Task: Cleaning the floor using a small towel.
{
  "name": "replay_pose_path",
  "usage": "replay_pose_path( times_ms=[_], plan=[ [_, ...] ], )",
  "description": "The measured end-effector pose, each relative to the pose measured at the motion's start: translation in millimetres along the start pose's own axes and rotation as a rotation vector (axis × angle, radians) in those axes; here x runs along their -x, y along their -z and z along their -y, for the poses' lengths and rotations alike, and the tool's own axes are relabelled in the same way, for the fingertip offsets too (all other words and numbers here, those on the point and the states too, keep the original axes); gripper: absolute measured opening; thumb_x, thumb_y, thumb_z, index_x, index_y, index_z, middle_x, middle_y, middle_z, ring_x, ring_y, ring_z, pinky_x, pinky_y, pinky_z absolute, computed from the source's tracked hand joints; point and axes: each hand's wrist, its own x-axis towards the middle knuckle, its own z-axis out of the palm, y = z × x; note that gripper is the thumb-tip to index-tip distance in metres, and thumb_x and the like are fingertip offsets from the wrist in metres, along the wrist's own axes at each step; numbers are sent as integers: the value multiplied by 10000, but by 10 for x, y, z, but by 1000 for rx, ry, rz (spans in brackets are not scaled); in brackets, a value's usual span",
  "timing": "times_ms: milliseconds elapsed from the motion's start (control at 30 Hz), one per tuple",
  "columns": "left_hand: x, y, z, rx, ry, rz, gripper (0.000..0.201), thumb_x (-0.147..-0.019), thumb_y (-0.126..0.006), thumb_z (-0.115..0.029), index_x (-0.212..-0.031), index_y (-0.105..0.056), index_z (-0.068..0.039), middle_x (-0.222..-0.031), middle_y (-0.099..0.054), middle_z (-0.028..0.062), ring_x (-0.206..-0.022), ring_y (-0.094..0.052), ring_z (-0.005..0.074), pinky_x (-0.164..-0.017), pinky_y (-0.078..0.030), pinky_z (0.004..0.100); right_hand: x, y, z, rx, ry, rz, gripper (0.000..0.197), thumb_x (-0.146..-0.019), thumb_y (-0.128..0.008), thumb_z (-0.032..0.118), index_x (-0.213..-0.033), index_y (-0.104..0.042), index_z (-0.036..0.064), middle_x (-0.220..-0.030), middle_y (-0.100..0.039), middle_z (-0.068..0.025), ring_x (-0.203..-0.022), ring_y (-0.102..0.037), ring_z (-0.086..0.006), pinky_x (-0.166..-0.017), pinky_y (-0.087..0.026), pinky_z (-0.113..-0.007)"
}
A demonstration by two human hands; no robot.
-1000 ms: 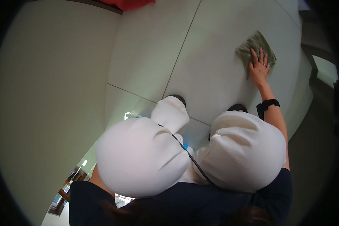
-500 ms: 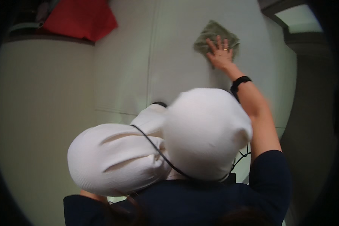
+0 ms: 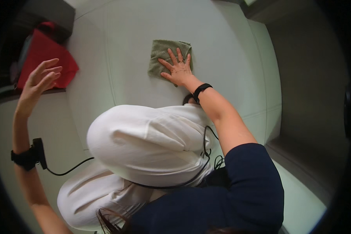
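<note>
A green cloth [image 3: 160, 50] lies flat on a pale tiled floor [image 3: 136, 23], well apart from the floor's left and right edges, beneath the right hand [image 3: 180, 71] of a person crouching in white trousers [image 3: 132, 124]. The right fingers are spread wide and laid flat over the fabric, pressing rather than gripping; they point away from the knees. The cloth, roughly square with no clear long axis, reaches past the fingertips on the far side and furthest out to the left, while one corner trails back toward the person by the heel of the palm. The right hand is plainly the nearer. The left hand [image 3: 38, 84], its fingers loosely curled and parted with nothing seen in them, hangs raised toward the floor's left edge, in front of a red fabric item [image 3: 68, 68]; whether it touches that, an onlooker cannot tell. Black bands [image 3: 202, 91] circle both wrists.
</note>
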Motion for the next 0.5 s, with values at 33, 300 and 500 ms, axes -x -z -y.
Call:
replay_pose_path(
  times_ms=[33,300,500],
  plan=[
    [20,69,-1,-68,-11,2,486,-854,-518,-380,-1253,-414,-123,-1184,-511,115,-1075,-504,205,-906,-402,356,-6,-26,-19,6,-22,-20,551,-828,-343,570,-1335,-221,391,-1449,32,-56,-1308,113,-346,-969,13,-640],
    [-92,375,159,-162,-26,79,468,-859,-515,-373,-1242,-421,-120,-1151,-530,103,-1044,-522,182,-874,-417,324,964,-213,-504,22,-538,70,590,-828,-352,568,-1352,-187,351,-1449,32,-64,-1315,60,-346,-985,-47,-613],
    [-276,348,-145,-317,-71,115,487,-855,-511,-399,-1236,-416,-110,-1146,-532,101,-1024,-527,184,-856,-419,315,2384,-674,-696,-225,-1073,92,595,-846,-345,537,-1364,-138,330,-1444,27,-83,-1312,55,-349,-980,-92,-616]
  ],
)
